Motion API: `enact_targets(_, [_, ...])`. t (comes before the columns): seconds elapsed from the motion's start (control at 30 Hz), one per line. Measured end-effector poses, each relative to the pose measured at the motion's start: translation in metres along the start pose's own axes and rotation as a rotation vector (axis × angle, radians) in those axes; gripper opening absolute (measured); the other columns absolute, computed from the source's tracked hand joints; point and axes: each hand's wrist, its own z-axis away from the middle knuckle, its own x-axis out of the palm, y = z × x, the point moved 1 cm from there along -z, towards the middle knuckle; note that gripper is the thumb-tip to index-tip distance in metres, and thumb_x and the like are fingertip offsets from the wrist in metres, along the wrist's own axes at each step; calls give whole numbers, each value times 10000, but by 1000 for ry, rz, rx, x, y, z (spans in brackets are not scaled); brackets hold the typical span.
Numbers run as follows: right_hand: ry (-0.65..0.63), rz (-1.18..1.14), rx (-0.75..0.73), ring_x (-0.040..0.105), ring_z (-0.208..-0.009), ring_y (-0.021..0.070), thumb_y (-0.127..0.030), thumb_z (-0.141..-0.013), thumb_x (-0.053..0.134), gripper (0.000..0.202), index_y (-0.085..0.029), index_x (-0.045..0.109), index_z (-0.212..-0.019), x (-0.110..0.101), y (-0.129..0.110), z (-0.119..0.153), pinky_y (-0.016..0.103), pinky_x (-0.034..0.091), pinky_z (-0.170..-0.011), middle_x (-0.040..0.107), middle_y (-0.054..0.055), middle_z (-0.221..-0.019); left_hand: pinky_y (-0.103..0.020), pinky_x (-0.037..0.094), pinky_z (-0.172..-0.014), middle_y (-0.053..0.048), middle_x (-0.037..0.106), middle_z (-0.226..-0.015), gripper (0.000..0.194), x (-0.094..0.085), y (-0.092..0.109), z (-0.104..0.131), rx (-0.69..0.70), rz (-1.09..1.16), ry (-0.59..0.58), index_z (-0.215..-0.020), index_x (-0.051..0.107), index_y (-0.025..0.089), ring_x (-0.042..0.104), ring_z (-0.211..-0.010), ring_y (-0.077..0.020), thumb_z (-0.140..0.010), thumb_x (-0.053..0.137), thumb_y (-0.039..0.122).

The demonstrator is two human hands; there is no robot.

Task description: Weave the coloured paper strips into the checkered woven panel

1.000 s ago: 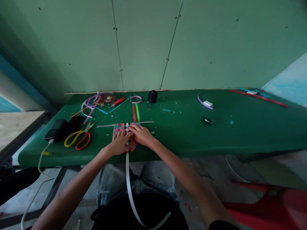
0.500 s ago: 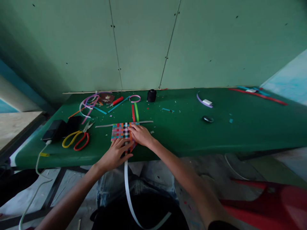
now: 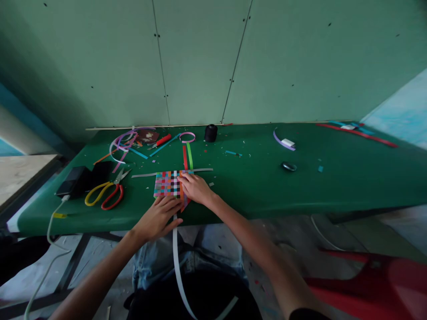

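A woven piece [image 3: 167, 183] of many-coloured strips lies flat near the table's front edge. Red [image 3: 185, 156] and green [image 3: 190, 155] strips stick out from its back side, and grey strip ends reach left and right. My right hand [image 3: 195, 186] rests on its right part, fingers stretched over the weave. At its lower edge lies my left hand [image 3: 162, 215], fingers spread, palm down. A long white strip [image 3: 176, 258] comes out under the left fingers and hangs over the table edge to my lap.
Scissors [image 3: 112, 191] and a black device [image 3: 75, 181] with a white cable lie left. Behind are loose strips [image 3: 125, 142], a red-handled cutter [image 3: 163, 140] and a black spool [image 3: 211, 133]. A dark oval object [image 3: 288, 166] lies right; a red chair [image 3: 363, 284] stands lower right.
My left hand has slid slightly down toward the table edge, showing more of the weave's lower edge. My right hand stays in place.
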Motion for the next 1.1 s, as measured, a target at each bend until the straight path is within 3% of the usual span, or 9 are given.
enact_targets(0.2, [13, 11, 2, 632, -1244, 245, -216, -1063, 479, 396, -152, 606, -1433, 3, 0, 0, 378, 515, -1082, 623, 133, -1440, -530, 415, -1171, -130, 660, -1383, 422, -4, 4, -9, 73, -54, 5, -1383, 650, 198, 537, -1361, -324, -1063, 516, 438])
enact_targets(0.47, [25, 13, 10, 637, -1252, 258, -197, -1044, 502, 399, -167, 625, -1423, 7, 2, -2, 382, 520, -1090, 634, 126, -1433, -479, 455, -1143, -117, 671, -1324, 389, -6, 18, -13, -2, -121, 28, -1276, 684, 184, 545, -1358, -301, -1077, 483, 452])
enact_targets(0.77, [20, 18, -6, 653, -1220, 265, -186, -1035, 516, 414, -165, 608, -1439, 9, 4, -2, 392, 536, -1058, 620, 143, -1448, -479, 420, -1125, -126, 677, -1305, 361, -14, 24, -25, -22, -228, -78, -1175, 721, 163, 482, -1397, -319, -1078, 444, 373])
enact_targets(0.97, [17, 28, 1, 653, -1217, 266, -182, -1034, 512, 401, -166, 623, -1419, 11, 4, -2, 375, 539, -1038, 632, 143, -1424, -455, 461, -958, -160, 685, -1212, 295, -17, 37, -36, -44, -367, -134, -962, 776, 156, 558, -1231, -329, -1017, 508, 266])
enact_targets(1.1, [31, 33, -8, 656, -1197, 269, -182, -1041, 491, 391, -153, 628, -1406, 12, 3, -2, 389, 539, -1029, 640, 150, -1407, -415, 469, -838, -162, 689, -1153, 265, -24, 44, -40, -63, -417, -185, -928, 787, 151, 580, -1131, -318, -992, 549, 250])
